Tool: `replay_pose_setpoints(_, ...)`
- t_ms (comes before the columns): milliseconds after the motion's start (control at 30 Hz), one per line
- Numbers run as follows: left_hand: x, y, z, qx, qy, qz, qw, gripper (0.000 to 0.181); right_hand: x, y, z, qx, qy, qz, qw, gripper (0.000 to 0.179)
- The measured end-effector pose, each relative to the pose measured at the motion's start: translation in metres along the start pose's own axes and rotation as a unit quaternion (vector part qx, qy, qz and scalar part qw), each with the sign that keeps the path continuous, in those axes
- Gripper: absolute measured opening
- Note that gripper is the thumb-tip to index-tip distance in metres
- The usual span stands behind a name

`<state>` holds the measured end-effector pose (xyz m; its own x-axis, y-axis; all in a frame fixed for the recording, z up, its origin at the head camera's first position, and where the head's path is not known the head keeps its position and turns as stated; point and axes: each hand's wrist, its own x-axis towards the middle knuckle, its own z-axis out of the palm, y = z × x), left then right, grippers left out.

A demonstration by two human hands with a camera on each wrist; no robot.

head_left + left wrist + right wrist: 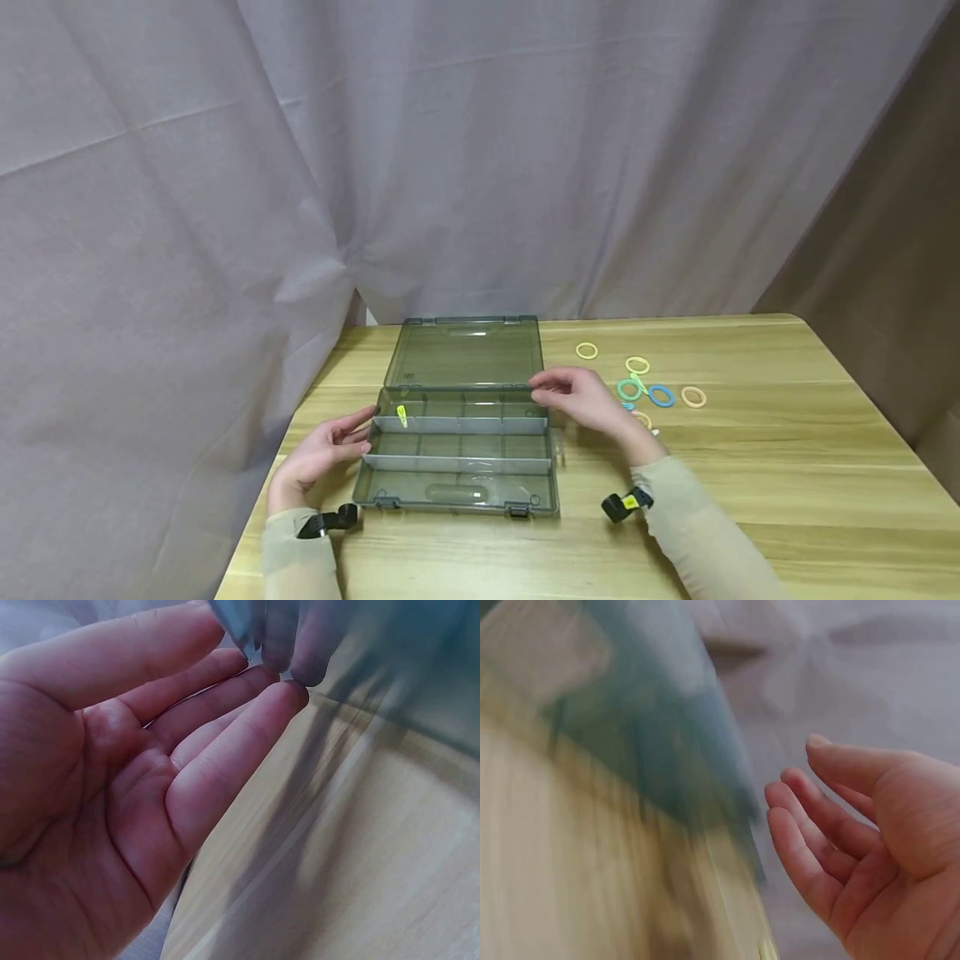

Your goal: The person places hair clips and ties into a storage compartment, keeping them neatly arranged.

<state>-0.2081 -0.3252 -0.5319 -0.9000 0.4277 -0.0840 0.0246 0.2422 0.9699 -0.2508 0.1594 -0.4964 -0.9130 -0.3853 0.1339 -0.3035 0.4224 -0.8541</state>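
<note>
A smoky-green plastic compartment box [457, 492] sits on the table, its lid [468, 354] laid back behind it. Two lengthwise dividers [461, 462] split it into three rows. One yellow snap hair clip [402, 416] is at the left of the back row. My left hand [318, 454] rests its fingertips against the box's left wall, fingers fairly straight and thumb near the rim. At the back right corner hovers my right hand [581, 404]; the right wrist view shows its loosely bent fingers [806, 851] with nothing between them.
Right of the box lie several coloured rings, among them a blue ring [661, 396], a green ring [629, 390] and an orange ring [693, 397]. A light-green clip [639, 383] lies among them. A grey curtain [480, 167] hangs behind the table [750, 500].
</note>
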Motion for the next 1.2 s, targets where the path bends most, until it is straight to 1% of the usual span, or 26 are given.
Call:
replay_pose_setpoints(67, -0.002, 0.0, -0.001, 0.0, 0.001, 0.0, 1.0, 0.072, -0.018, 0.014, -0.017, -0.004, 0.016, 0.003, 0.9999, 0.032)
replay_pose_setpoints(133, -0.004, 0.0, -0.003, 0.002, 0.003, 0.001, 1.0, 0.071, -0.037, 0.027, -0.034, 0.0, 0.03, 0.014, 0.9994, 0.032)
replay_pose_setpoints(267, -0.006, 0.0, -0.004, 0.005, 0.004, 0.006, 1.0, 0.07, -0.073, 0.053, -0.065, 0.025, 0.047, 0.054, 0.9971, 0.032)
replay_pose_setpoints(367, -0.007, 0.0, -0.004, 0.006, 0.007, 0.009, 0.9999, 0.07, -0.092, 0.068, -0.083, 0.03, 0.053, 0.073, 0.9955, 0.032)
replay_pose_setpoints(433, -0.008, 0.0, -0.004, 0.006, 0.006, 0.01, 0.9999, 0.07, -0.1, 0.074, -0.092, 0.037, 0.057, 0.088, 0.9938, 0.032)
replay_pose_setpoints(533, -0.006, 0.0, -0.004, 0.008, 0.002, 0.009, 0.9999, 0.07, -0.111, 0.079, -0.103, 0.039, 0.053, 0.097, 0.9931, 0.034)
replay_pose_setpoints(600, -0.006, 0.0, -0.003, 0.009, -0.001, 0.009, 0.9999, 0.07, -0.116, 0.079, -0.107, 0.046, 0.048, 0.109, 0.9918, 0.036)
replay_pose_setpoints(767, -0.004, 0.0, -0.001, 0.006, 0.001, 0.012, 0.9999, 0.069, -0.121, 0.08, -0.111, 0.044, 0.026, 0.116, 0.9919, 0.039)
replay_pose_setpoints(933, -0.003, -0.001, -0.001, 0.004, 0.005, 0.011, 0.9999, 0.071, -0.119, 0.081, -0.108, 0.027, 0.011, 0.088, 0.9957, 0.033)
replay_pose_setpoints(1100, -0.003, -0.002, -0.001, -0.004, 0.003, 0.013, 0.9999, 0.071, -0.116, 0.086, -0.102, -0.007, 0.014, 0.068, 0.9976, 0.027)
replay_pose_setpoints(1200, -0.002, -0.003, -0.001, -0.007, 0.002, 0.013, 0.9999, 0.069, -0.113, 0.087, -0.099, -0.017, 0.014, 0.061, 0.9979, 0.025)
